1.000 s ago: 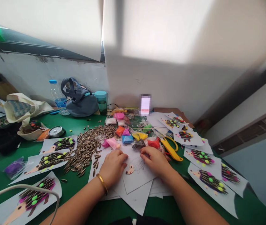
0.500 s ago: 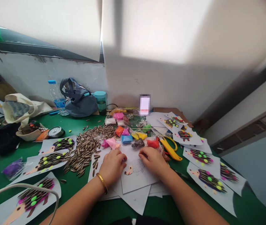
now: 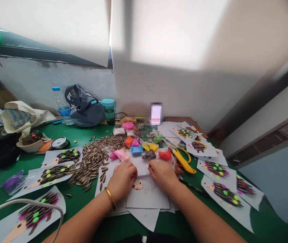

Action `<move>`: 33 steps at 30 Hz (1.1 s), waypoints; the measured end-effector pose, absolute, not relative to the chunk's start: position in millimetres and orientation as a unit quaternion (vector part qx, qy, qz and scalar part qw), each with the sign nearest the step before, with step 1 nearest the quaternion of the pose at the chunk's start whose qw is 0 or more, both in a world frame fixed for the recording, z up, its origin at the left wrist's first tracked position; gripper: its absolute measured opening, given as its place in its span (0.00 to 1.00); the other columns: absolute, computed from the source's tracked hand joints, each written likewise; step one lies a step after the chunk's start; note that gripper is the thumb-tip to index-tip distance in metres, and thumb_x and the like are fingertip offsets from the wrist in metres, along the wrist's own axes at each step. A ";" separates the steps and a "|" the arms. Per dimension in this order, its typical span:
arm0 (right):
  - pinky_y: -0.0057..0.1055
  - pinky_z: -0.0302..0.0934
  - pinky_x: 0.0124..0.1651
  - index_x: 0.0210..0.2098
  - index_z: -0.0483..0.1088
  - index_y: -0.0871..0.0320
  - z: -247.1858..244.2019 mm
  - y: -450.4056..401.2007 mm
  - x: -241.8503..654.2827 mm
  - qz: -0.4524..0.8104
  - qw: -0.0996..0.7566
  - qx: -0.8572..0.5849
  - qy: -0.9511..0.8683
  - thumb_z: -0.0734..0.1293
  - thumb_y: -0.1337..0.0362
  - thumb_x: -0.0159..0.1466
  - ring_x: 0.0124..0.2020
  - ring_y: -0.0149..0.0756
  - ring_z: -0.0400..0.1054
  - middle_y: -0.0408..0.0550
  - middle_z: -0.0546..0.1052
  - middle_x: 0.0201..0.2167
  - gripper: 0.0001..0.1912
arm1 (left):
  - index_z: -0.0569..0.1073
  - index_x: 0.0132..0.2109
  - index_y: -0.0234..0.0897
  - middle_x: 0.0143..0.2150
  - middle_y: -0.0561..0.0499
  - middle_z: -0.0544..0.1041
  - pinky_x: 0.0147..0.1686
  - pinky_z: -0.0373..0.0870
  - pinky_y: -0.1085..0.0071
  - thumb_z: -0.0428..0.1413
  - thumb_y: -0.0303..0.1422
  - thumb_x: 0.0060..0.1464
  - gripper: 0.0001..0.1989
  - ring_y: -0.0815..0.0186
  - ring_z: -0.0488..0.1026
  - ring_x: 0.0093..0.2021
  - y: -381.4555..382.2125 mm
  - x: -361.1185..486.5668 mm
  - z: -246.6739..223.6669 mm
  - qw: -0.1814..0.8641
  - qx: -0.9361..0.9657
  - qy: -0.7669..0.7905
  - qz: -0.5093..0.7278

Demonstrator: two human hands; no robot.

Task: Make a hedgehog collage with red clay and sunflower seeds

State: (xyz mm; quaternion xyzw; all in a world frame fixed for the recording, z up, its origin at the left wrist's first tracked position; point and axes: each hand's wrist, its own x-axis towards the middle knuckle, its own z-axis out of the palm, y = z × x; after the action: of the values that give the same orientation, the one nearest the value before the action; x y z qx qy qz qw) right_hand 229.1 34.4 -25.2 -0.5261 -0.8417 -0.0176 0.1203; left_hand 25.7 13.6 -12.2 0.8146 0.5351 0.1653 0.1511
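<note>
Green tabletop (image 3: 83, 131) open before blue bag (image 3: 87, 109); seed pile (image 3: 93, 162) blocks left.

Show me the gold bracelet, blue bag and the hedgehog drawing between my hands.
Gold bracelet (image 3: 111, 198), head view, on its band.
Blue bag (image 3: 89, 115), head view, its body.
Hedgehog drawing (image 3: 148, 184), head view, the sketched body.

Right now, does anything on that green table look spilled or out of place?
Possibly spilled: the striped seeds lie in a loose heap with no visible container, strays scattered on the green table. It may be deliberate.
</note>
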 end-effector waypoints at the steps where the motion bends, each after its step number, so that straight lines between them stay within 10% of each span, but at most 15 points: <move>1: 0.30 0.50 0.31 0.35 0.70 0.57 -25.2 34.8 229.8 -0.019 0.128 -0.517 -0.846 0.62 0.64 0.66 0.28 0.37 0.68 0.47 0.75 0.26 0.05 | 0.72 0.32 0.39 0.35 0.51 0.74 0.39 0.60 0.66 0.55 0.22 0.51 0.07 0.60 0.69 0.42 13.2 26.3 -12.4 0.154 0.819 0.524 0.174; 10: 0.32 0.51 0.36 0.35 0.70 0.57 -14.1 33.2 234.5 0.026 0.230 -0.378 -0.896 0.60 0.63 0.68 0.31 0.36 0.66 0.46 0.75 0.28 0.09 | 0.74 0.48 0.41 0.40 0.48 0.76 0.42 0.63 0.65 0.52 0.24 0.56 0.15 0.60 0.70 0.42 10.5 25.5 -7.3 0.177 0.835 0.472 0.218; 26: 0.39 0.63 0.50 0.41 0.70 0.54 -15.8 41.6 253.8 0.133 0.466 -0.454 -0.748 0.63 0.66 0.65 0.44 0.40 0.68 0.48 0.75 0.40 0.07 | 0.74 0.32 0.40 0.28 0.54 0.77 0.26 0.57 0.74 0.52 0.27 0.47 0.07 0.66 0.71 0.28 9.8 13.3 9.4 0.323 0.775 0.537 0.083; 33: 0.38 0.65 0.46 0.42 0.71 0.54 -15.0 41.9 257.9 0.132 0.477 -0.486 -0.721 0.63 0.64 0.65 0.42 0.40 0.70 0.48 0.76 0.40 0.07 | 0.73 0.35 0.40 0.31 0.49 0.79 0.26 0.56 0.71 0.50 0.33 0.55 0.08 0.61 0.74 0.31 13.4 12.0 7.8 0.231 0.746 0.621 0.058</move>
State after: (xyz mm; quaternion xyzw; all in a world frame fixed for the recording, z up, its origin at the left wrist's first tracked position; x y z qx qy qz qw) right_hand 257.9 41.9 -15.0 -0.4855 -0.7208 0.1320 0.4767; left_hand 12.0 13.4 7.8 0.7464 0.6213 0.0579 0.2313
